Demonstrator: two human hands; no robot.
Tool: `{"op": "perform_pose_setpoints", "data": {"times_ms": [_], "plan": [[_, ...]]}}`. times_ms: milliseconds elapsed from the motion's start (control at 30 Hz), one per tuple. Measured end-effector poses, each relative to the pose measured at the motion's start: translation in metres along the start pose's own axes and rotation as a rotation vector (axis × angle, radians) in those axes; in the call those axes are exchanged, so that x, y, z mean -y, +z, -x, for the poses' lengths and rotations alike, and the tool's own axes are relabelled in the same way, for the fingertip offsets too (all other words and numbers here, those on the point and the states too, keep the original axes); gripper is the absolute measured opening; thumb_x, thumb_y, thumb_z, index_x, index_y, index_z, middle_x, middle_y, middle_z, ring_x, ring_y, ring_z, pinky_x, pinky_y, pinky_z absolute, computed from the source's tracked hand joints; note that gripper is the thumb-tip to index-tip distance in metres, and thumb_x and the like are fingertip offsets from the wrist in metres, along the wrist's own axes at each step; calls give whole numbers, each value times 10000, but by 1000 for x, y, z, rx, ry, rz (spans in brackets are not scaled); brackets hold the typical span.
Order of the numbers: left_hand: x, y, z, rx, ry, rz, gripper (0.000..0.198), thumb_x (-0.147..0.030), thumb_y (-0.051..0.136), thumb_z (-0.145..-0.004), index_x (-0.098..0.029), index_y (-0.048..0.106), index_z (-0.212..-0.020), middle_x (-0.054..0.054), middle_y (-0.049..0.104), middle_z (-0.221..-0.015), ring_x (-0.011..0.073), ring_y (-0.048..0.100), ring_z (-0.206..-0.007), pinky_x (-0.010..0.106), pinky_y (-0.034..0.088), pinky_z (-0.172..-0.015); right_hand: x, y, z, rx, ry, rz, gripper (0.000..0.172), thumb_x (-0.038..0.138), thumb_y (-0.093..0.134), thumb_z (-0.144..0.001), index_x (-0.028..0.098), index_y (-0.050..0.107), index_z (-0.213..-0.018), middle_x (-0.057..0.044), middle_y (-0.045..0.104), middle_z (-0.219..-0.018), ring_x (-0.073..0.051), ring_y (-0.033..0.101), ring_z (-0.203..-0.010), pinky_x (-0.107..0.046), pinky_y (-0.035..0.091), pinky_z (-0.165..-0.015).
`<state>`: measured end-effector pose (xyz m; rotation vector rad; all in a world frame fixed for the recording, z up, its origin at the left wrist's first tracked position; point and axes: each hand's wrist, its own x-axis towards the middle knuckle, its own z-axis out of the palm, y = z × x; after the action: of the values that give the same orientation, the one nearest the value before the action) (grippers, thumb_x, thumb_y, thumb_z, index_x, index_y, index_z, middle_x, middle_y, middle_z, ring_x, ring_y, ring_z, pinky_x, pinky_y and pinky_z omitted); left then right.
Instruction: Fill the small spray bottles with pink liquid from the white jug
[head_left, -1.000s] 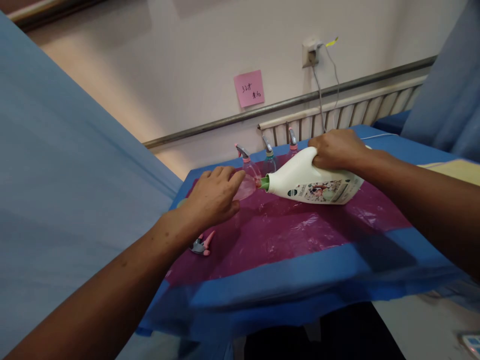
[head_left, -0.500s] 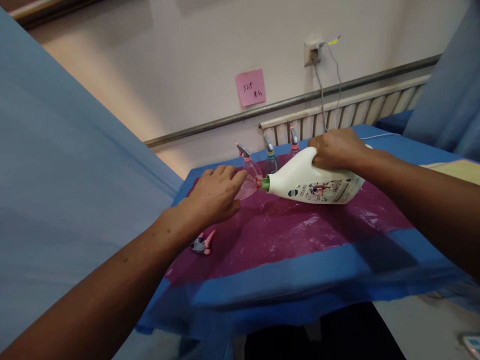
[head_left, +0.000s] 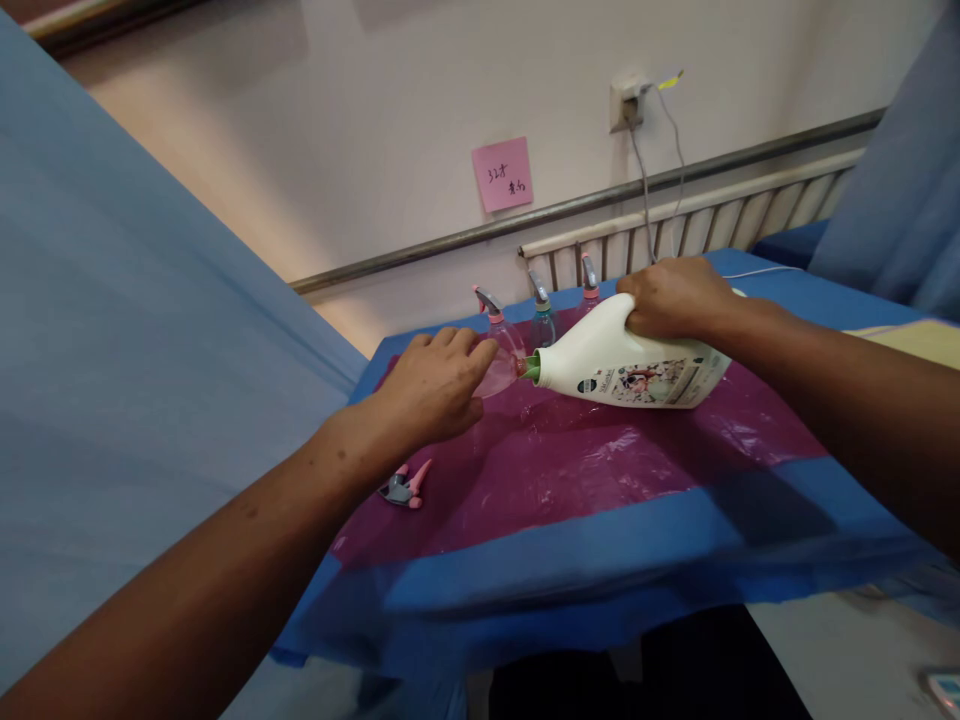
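Observation:
My right hand [head_left: 671, 295] grips the handle of a large cream jug [head_left: 637, 365] with a printed label, tipped on its side. The jug's green spout [head_left: 530, 367] meets the mouth of a clear pink bottle [head_left: 499, 376], which leans toward it. Around that bottle my left hand [head_left: 444, 385] is wrapped, hiding most of its body. Behind stand three spray bottles: one with a pink collar [head_left: 504, 330], a teal one [head_left: 543, 325] and another pink one [head_left: 589, 290]. A loose grey and pink spray head [head_left: 405, 488] lies near my left forearm.
Purple plastic sheeting [head_left: 570, 470] covers part of the blue-draped table [head_left: 600, 550]. Behind are a wall with a pink note [head_left: 502, 175], a rail, a radiator [head_left: 697, 215] and a socket with cables [head_left: 627, 105]. Blue curtains [head_left: 150, 300] hang at both sides.

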<state>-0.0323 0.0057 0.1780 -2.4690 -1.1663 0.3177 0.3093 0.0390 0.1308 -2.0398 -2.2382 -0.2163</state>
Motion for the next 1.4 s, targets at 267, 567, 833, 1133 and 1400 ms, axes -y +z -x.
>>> {"op": "perform_pose_setpoints", "data": {"times_ms": [267, 567, 833, 1133, 1400], "plan": [[-2, -5, 0, 23, 15, -95, 601, -222, 722, -924, -205, 609, -1514, 178, 684, -1495, 392, 639, -1339, 502, 527, -1054, -1, 2, -2, -18, -10, -1, 344, 488, 628, -992, 264, 835, -1153, -171, 807, -1013, -355, 711, -907, -417, 391, -706], [-4, -11, 0, 61, 26, -138, 578, -212, 676, -962, -158, 596, -1532, 190, 679, -1503, 387, 642, -1351, 488, 513, -1049, 0, 1, -2, -12, -24, 12, 384, 509, 586, -1007, 256, 833, -1159, -176, 812, -1011, -339, 686, -848, -412, 344, -651], [-6, -14, -2, 72, 37, -161, 612, -216, 673, -965, -168, 571, -1567, 188, 689, -1514, 380, 645, -1350, 475, 521, -1015, 1, -1, 0, 0, -32, 46, 428, 460, 551, -995, 185, 826, -1173, -203, 808, -1046, -287, 663, -853, -399, 302, -659], [-5, -14, -4, 58, 53, -163, 635, -196, 667, -954, -152, 571, -1580, 200, 690, -1495, 386, 657, -1317, 484, 517, -986, -2, 1, -4, 14, -21, 12, 422, 460, 616, -947, 269, 851, -1241, -175, 810, -1031, -359, 696, -903, -427, 383, -706], [-5, -16, -6, 66, 51, -156, 604, -212, 669, -946, -159, 597, -1543, 192, 696, -1470, 388, 656, -1309, 485, 508, -994, -2, 2, -5, 4, -23, 5, 413, 469, 648, -939, 281, 854, -1243, -183, 821, -1034, -398, 717, -951, -446, 437, -718]]}}
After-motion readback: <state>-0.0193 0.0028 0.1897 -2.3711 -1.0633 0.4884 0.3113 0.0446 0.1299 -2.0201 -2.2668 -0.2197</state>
